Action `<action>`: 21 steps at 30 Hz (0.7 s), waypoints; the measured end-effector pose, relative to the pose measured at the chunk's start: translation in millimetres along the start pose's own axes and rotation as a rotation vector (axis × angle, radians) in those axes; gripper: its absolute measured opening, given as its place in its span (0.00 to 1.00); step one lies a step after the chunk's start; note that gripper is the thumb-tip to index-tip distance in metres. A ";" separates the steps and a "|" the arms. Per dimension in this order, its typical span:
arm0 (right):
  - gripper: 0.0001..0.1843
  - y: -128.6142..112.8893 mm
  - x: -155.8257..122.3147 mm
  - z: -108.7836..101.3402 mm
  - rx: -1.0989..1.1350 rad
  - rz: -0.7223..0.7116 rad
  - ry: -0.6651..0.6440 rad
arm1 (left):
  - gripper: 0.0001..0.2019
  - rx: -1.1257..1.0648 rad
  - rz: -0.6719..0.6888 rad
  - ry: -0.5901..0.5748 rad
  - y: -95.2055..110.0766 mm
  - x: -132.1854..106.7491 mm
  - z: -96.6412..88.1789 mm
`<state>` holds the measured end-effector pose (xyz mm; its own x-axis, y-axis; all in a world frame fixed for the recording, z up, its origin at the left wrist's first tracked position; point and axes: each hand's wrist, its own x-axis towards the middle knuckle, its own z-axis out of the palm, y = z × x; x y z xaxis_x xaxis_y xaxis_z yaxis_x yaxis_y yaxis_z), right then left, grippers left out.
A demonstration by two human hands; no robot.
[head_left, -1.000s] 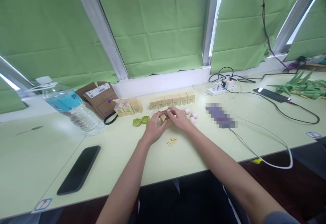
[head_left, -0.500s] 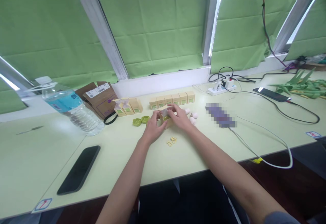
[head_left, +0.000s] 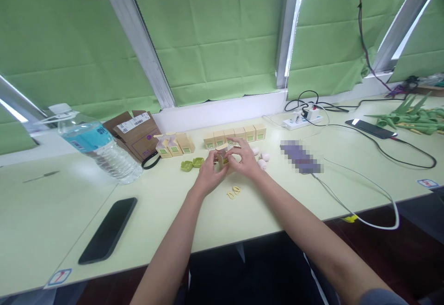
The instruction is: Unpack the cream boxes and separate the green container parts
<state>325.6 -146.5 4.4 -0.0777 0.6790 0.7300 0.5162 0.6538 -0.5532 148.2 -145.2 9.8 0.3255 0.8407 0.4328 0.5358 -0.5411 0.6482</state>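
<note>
Between my hands is a small tan cardboard box [head_left: 222,147] with its top flap raised. My left hand [head_left: 209,173] grips its left side. My right hand [head_left: 247,162] has its thumb and fingers pinched at the right side and opening of the box. Part of the box is hidden by my fingers. Two green moulded pieces [head_left: 192,164] lie just left of my left hand. Several pale pink round pieces [head_left: 262,162] sit beside my right hand. In front of the hands lie small yellow loops [head_left: 233,192].
Behind my hands stands a row of closed small boxes [head_left: 249,133]; further left are three more boxes [head_left: 174,145]. A water bottle [head_left: 100,143], a brown carton [head_left: 140,136] and a black phone [head_left: 108,231] are at left. Cables and a power strip [head_left: 302,121] occupy the right.
My right hand has shifted slightly, its fingers lifting and bending at the box opening. The box has tilted or turned a little. My left hand keeps its hold.
</note>
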 end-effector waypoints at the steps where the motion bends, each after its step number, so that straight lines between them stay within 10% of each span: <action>1: 0.10 0.8 -0.2 1.7 -0.027 -0.007 -0.017 | 0.21 -0.008 -0.004 -0.005 1.2 -0.3 -0.3; 21: 0.12 2.3 3.2 -0.5 -0.246 -0.089 -0.156 | 0.20 0.145 0.223 0.077 0.5 -1.4 -1.0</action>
<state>327.0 -143.0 5.6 -0.2527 0.6780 0.6902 0.6910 0.6258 -0.3618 147.3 -146.6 10.1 0.3905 0.6943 0.6045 0.5654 -0.6991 0.4377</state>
